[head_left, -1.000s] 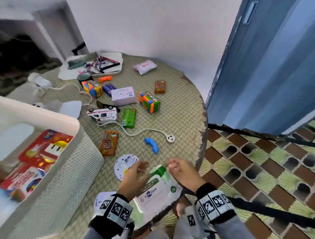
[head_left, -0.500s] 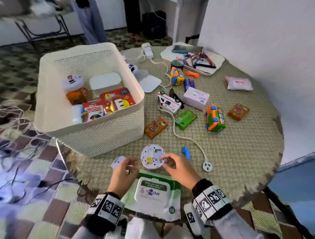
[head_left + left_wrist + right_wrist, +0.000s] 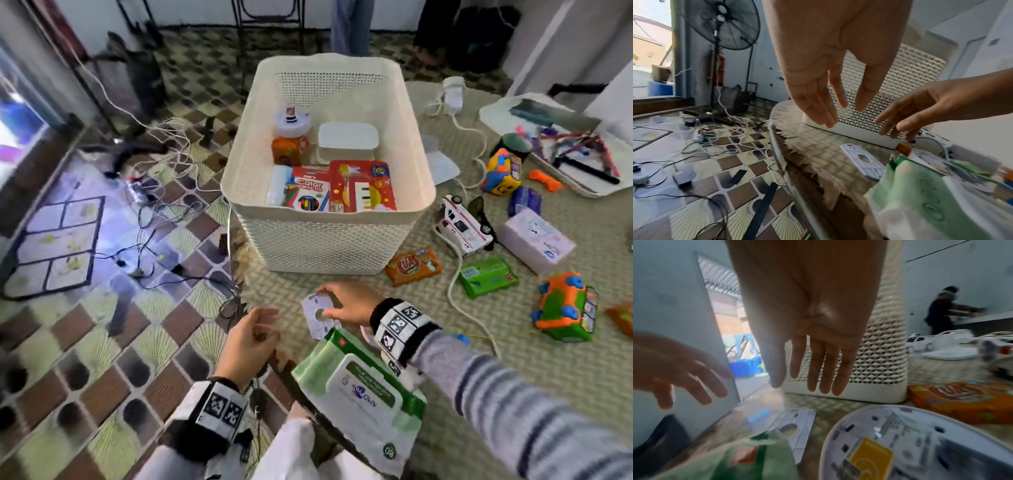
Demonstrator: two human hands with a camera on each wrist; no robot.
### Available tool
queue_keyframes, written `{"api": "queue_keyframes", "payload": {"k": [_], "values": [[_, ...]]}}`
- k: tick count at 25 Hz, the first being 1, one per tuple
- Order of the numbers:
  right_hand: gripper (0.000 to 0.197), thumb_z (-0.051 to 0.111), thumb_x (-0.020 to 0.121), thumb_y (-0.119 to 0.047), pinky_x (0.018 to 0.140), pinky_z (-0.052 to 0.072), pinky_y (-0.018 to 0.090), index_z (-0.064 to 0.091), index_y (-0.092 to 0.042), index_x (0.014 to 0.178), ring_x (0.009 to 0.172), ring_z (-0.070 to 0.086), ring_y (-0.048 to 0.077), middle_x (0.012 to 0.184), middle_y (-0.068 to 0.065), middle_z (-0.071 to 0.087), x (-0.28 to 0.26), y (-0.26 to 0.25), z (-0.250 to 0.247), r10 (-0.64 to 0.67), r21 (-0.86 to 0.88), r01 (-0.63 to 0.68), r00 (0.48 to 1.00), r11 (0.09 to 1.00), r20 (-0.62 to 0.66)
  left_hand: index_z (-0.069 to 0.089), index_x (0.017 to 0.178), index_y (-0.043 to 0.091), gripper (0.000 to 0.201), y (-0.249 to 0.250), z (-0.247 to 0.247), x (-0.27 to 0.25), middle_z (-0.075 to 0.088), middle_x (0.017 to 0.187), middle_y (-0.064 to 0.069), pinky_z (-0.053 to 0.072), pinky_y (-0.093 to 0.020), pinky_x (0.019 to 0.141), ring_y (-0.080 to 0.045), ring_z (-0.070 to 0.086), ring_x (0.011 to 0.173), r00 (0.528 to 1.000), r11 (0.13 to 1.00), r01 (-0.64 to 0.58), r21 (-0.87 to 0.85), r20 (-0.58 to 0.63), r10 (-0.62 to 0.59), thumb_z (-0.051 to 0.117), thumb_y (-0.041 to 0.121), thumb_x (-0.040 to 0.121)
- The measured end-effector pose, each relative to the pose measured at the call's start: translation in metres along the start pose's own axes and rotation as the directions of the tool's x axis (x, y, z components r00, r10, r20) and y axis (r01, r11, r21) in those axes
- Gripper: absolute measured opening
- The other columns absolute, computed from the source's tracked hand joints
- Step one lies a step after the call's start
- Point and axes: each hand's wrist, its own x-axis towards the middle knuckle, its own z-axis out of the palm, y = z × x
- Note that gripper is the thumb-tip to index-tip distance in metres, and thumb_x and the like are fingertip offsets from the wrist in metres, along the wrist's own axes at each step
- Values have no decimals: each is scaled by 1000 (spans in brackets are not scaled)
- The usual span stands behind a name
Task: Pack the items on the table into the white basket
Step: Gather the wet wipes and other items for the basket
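The white basket [image 3: 325,210] stands at the table's left side and holds pencil boxes, a white container and an orange item. In front of it a small white plate with a round hole [image 3: 313,327] lies flat on the mat. My right hand [image 3: 325,305] hovers just over this plate with straight fingers [image 3: 824,369], gripping nothing. My left hand [image 3: 263,320] hangs relaxed and empty over the table's left edge. A green wet-wipes pack [image 3: 363,383] lies nearest me. A round white disc [image 3: 900,434] lies under my right wrist.
Right of the basket lie an orange snack pack [image 3: 412,265], a toy ambulance [image 3: 464,226], a green pack [image 3: 486,275], a lilac box [image 3: 536,240], an orange-green toy truck [image 3: 565,315] and a white cable [image 3: 455,284]. A tray of pens [image 3: 565,144] sits far right. Cables litter the floor.
My head has turned left, bringing the basket to the centre. My right hand moved left from the round disc to over the small plate. My left hand drew back off the plate.
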Motion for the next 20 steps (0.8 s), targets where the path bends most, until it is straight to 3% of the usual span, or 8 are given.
{"api": "queue_keyframes", "payload": {"k": [3, 5, 8, 11, 13, 16, 18, 20], "values": [[78, 72, 81, -35, 94, 38, 30, 33, -8, 142, 124, 47, 30, 140, 15, 46, 28, -4, 14, 29, -111, -15, 992, 994, 123, 59, 108, 22, 33, -2, -4, -6, 63, 96, 14, 48, -15, 73, 6, 60, 81, 998, 999, 34, -15, -45, -34, 66, 1, 83], [85, 80, 72, -38, 90, 42, 32, 35, -11, 138, 117, 50, 31, 135, 14, 46, 37, -3, 20, 27, -150, -6, 990, 989, 136, 60, 107, 22, 32, -4, -4, -7, 61, 95, 15, 49, -20, 76, 5, 58, 82, 996, 998, 59, -24, -61, -60, 66, 1, 83], [76, 87, 63, -32, 84, 43, 29, 43, -13, 123, 102, 52, 20, 115, 3, 49, 42, 5, 25, 9, -35, -5, 994, 999, 112, 59, 107, 22, 31, -7, -2, -6, 62, 100, 10, 50, -22, 77, 1, 58, 86, 996, 997, 67, -44, -56, -69, 65, 2, 85], [65, 90, 55, -29, 79, 43, 29, 50, -19, 105, 97, 50, 19, 102, 0, 51, 44, 13, 28, 16, 26, -17, 998, 1000, 56, 61, 111, 16, 30, -7, 1, -3, 62, 105, 6, 50, -23, 78, -4, 59, 88, 996, 996, 74, -39, -52, -76, 64, 2, 85], [61, 90, 56, -22, 76, 39, 27, 50, -19, 102, 97, 49, 19, 103, 2, 48, 44, 15, 31, 8, 94, -10, 1000, 995, 18, 60, 114, 16, 31, -7, 3, 0, 62, 107, 6, 53, -28, 82, -7, 60, 92, 996, 996, 82, -33, -24, -83, 65, 6, 85], [47, 83, 67, -11, 69, 32, 23, 54, -10, 105, 93, 49, 15, 100, 2, 52, 32, 14, 29, -32, 239, 37, 999, 970, -26, 60, 113, 19, 29, -5, 5, 7, 63, 107, 7, 54, -34, 84, -9, 60, 94, 998, 998, 57, -28, 4, -57, 66, 11, 85], [37, 80, 73, -13, 70, 36, 24, 58, -7, 102, 91, 55, 15, 99, 3, 61, 19, 17, 25, -20, 328, 58, 993, 943, -121, 60, 112, 19, 28, 0, 10, 13, 63, 107, 5, 53, -32, 85, -9, 60, 93, 999, 1000, 27, -13, 31, -26, 66, 11, 86], [29, 80, 75, -19, 69, 41, 20, 62, -14, 96, 86, 58, 11, 94, 0, 65, 2, 21, 19, 57, 421, 55, 967, 905, -248, 60, 112, 16, 28, 8, 15, 19, 63, 107, 3, 51, -29, 86, -10, 59, 94, 998, 1000, -10, -9, 66, 11, 65, 10, 86]]}}
